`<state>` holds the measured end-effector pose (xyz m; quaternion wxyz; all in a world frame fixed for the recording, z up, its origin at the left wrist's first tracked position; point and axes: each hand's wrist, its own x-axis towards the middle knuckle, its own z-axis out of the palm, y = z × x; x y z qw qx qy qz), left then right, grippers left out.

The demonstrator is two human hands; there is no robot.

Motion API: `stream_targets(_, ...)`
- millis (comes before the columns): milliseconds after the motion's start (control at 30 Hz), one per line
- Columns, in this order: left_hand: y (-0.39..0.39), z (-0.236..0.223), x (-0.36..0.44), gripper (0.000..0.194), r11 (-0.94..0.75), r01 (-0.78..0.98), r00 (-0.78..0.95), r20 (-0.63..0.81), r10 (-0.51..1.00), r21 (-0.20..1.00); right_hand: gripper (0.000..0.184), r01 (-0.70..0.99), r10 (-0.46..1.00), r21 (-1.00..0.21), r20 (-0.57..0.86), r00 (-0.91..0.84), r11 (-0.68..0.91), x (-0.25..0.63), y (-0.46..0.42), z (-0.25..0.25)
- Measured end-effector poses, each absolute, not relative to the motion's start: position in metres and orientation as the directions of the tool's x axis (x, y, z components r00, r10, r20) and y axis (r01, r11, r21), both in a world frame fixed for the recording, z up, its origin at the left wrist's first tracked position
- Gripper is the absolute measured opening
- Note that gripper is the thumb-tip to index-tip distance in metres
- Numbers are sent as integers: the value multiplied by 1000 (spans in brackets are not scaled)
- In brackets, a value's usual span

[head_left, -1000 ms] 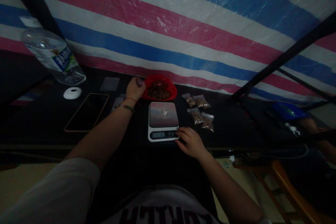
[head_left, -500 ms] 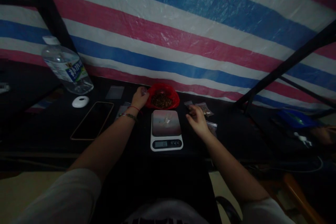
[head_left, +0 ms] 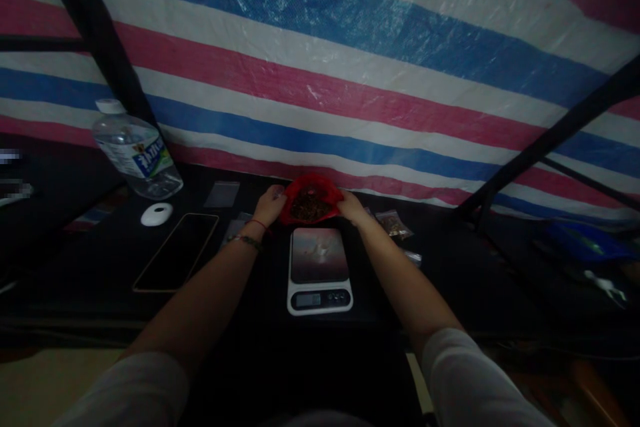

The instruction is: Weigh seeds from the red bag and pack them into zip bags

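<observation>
A red plastic bag (head_left: 327, 185) lies open near the wall, its sides rolled outward around a heap of small brownish-gold pieces (head_left: 309, 207). My left hand (head_left: 271, 204) is closed on the bag's left edge. On the opposite edge, my right hand (head_left: 352, 207) grips the red plastic, with its fingertips partly hidden. Between my forearms stands a white digital kitchen scale (head_left: 320, 300); the digits on its display are too dim to read. A small clear object (head_left: 321, 251) rests on the weighing plate.
Small zip bags with pieces inside (head_left: 394, 224) lie right of my right hand. To the left are a flat clear zip bag (head_left: 222, 194), a phone (head_left: 177, 252), a white rounded case (head_left: 157, 214) and a plastic bottle (head_left: 143, 153). Striped sheeting (head_left: 310, 93) hangs behind the table.
My right hand has left the small zip bags, moved left and taken hold of the red bag's right edge. My left hand stays at the left edge. The view has tilted slightly upward.
</observation>
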<state>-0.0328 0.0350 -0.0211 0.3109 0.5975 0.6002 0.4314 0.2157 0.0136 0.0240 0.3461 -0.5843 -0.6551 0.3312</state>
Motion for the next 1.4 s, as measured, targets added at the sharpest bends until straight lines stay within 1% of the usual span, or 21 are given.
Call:
stream_targets(67,35,-20,-32,39,-67,439,-100,122,987,896,18,490,998,-872,-29,-57,3,218,16,30)
stream_targets(133,33,-19,-30,40,-51,407,-119,108,987,912,17,450,994,-891,-90,-58,-55,222,13,35)
stream_targets(233,26,-15,-28,39,-41,363,-116,89,989,931,21,442,989,-894,-124,-86,-74,230,1,38)
stream_targets(300,21,-13,-28,37,-38,345,-60,62,996,938,21,496,988,-867,-113,-107,-46,237,-11,35)
stream_targets(400,17,-9,-29,36,-50,359,11,49,999,932,21,588,993,-808,-36,-109,35,247,-27,27)
stream_targets(467,16,-7,-32,34,-92,400,-13,106,994,912,27,608,996,-792,10,-91,63,252,-33,23)
stream_targets(533,15,-4,-35,34,-130,454,-87,189,978,882,34,616,996,-784,82,-19,76,254,-33,22)
stream_targets(633,12,1,-37,35,-133,539,-225,294,929,832,39,653,941,-746,302,155,132,255,-26,30)
stream_targets(700,11,5,-37,35,-131,568,-281,341,897,813,35,682,878,-708,429,210,183,253,-19,39)
stream_targets(733,10,6,-37,36,-138,571,-295,360,885,809,32,688,859,-694,467,208,211,251,-16,44)
stream_targets(800,10,7,-35,37,-160,567,-310,390,867,808,29,677,847,-680,509,157,283,243,-12,56)
stream_targets(900,13,5,-32,37,-204,556,-321,434,842,806,25,620,855,-664,518,-22,418,224,-10,73)
stream_targets(967,14,3,-31,37,-232,555,-311,458,833,799,25,597,859,-655,496,-124,464,209,-10,84)
stream_targets(1067,14,4,-31,38,-273,590,-272,506,819,760,26,621,864,-618,450,-224,483,187,-8,97)
stream_targets(1133,12,6,-30,39,-313,641,-219,557,801,701,28,614,853,-594,407,-328,520,174,-6,103)
stream_targets(1267,3,14,-28,44,-387,766,-47,644,764,514,31,529,766,-561,378,-520,637,156,-9,105)
stream_targets(1333,-2,18,-25,48,-394,809,15,655,756,436,32,498,715,-531,363,-597,685,151,-13,103)
stream_targets(1400,-7,22,-23,52,-388,838,59,645,762,382,32,493,686,-505,328,-650,709,147,-18,101)
